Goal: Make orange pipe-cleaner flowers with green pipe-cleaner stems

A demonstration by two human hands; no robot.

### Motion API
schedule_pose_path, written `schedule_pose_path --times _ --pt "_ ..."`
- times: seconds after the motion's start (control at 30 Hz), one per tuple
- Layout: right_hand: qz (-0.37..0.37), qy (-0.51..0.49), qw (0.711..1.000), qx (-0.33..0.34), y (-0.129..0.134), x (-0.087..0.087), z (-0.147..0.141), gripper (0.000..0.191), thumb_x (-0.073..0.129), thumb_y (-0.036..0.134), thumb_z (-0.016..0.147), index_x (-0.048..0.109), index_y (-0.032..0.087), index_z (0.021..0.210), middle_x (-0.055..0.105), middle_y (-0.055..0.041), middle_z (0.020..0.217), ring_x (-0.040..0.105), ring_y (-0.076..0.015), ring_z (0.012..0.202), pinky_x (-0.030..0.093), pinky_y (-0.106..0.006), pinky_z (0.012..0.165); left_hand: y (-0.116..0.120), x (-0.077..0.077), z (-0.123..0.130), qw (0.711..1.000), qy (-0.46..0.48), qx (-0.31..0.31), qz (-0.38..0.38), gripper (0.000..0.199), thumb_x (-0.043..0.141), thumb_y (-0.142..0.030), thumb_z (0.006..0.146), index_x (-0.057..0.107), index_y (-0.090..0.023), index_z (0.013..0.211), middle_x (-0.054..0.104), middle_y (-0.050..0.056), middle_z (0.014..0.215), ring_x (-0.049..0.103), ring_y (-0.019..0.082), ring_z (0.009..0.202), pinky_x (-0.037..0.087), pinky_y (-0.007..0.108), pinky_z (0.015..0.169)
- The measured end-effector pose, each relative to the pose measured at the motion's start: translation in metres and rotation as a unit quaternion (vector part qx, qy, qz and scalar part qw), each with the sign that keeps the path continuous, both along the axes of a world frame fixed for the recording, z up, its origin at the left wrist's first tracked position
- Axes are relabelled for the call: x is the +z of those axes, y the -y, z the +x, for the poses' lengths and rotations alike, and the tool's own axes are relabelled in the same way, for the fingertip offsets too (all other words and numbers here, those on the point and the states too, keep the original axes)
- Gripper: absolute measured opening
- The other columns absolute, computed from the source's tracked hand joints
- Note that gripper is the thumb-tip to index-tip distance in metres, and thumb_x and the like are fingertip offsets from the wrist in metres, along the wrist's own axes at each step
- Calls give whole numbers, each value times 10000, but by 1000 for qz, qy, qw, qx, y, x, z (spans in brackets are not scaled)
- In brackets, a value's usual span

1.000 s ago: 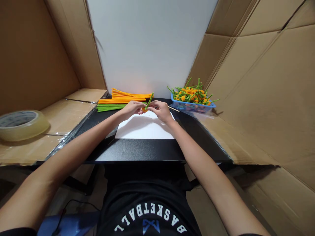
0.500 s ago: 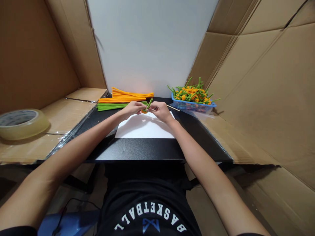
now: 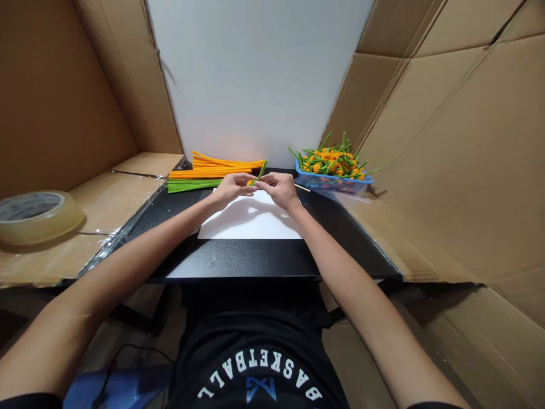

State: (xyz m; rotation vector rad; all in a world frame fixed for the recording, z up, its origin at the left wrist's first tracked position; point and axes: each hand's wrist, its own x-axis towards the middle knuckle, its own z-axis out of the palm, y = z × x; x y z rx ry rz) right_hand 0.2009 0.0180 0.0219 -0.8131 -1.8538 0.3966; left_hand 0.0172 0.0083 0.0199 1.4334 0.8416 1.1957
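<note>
Between my two hands is a small pipe-cleaner flower (image 3: 251,182) with an orange head and a green stem that slants up to the right. The fingers of my left hand (image 3: 232,188) are closed on the orange head from the left. My right hand (image 3: 279,188) pinches the flower from the right, near where the stem meets the head. Fingertips partly hide the flower. Both hands are raised over the far part of a white sheet of paper (image 3: 251,221), casting shadows on it.
Orange pipe cleaners (image 3: 213,172) and green ones (image 3: 193,185) lie at the back left of the black table (image 3: 255,258). A blue basket (image 3: 334,182) of finished-looking flowers stands back right, near a thin stick (image 3: 302,188). A tape roll (image 3: 40,216) sits left; cardboard walls flank the table.
The flower has turned and risen slightly, its orange head now closer to the left fingers and its stem higher. Both hands have shifted a little and their fingers are repositioned.
</note>
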Motion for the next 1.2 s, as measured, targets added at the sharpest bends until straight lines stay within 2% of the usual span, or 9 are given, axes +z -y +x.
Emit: schedule_pose_path --times 0.13,0.37,0.6,0.77,0.9,1.0,1.1,1.2 --pt "-6 -1 1000 2 2 1 -2 125 746 277 781 797 163 781 788 -66 781 707 -187 687 523 -284 680 1 0 4 999 23 18 -30 417 892 -163 524 741 -119 911 720 47 797 679 151 738 559 349 830" --pt "8 22 1000 -5 5 -2 -4 128 706 248 804 789 153 827 791 -83 855 718 -204 749 526 -295 728 4 -4 17 992 85 63 -70 324 844 -118 487 740 -108 793 723 53 769 675 148 738 553 366 892" --pt "-5 30 1000 0 2 -5 -5 160 653 268 839 745 143 800 740 -67 771 671 -191 709 502 -291 692 3 -4 19 991 95 72 -67 352 810 -87 465 762 -103 813 737 53 758 687 164 753 548 377 914" --pt "-40 0 999 9 1 -7 -5 169 649 301 841 729 152 831 745 -78 831 676 -198 763 532 -295 692 5 -3 18 990 101 70 -71 349 799 -96 510 760 -119 856 742 43 789 683 144 759 540 371 932" --pt "-44 -15 999 25 0 -7 -4 162 631 292 839 723 159 830 747 -81 856 682 -199 784 553 -304 712 5 -5 16 994 75 73 -37 366 862 -200 547 763 -118 890 743 60 786 694 167 777 549 376 909" --pt "-47 -15 998 45 0 -6 -3 189 601 308 858 720 162 836 739 -73 846 683 -195 786 564 -311 726 2 -6 13 996 28 82 25 427 908 -304 537 768 -117 894 744 69 772 704 194 768 564 367 850" --pt "-64 -18 997 49 0 -5 -3 233 636 386 857 721 169 864 733 -65 827 683 -192 783 574 -306 713 -1 -8 10 991 -25 98 87 457 895 -390 581 769 -113 923 749 81 787 706 203 754 565 334 771" --pt "-82 -33 995 44 -1 -5 -3 305 669 470 838 711 167 839 726 -68 805 678 -187 746 572 -281 639 -2 -10 8 976 -94 129 149 393 841 -402 673 769 -127 944 753 83 813 696 193 758 549 299 727"
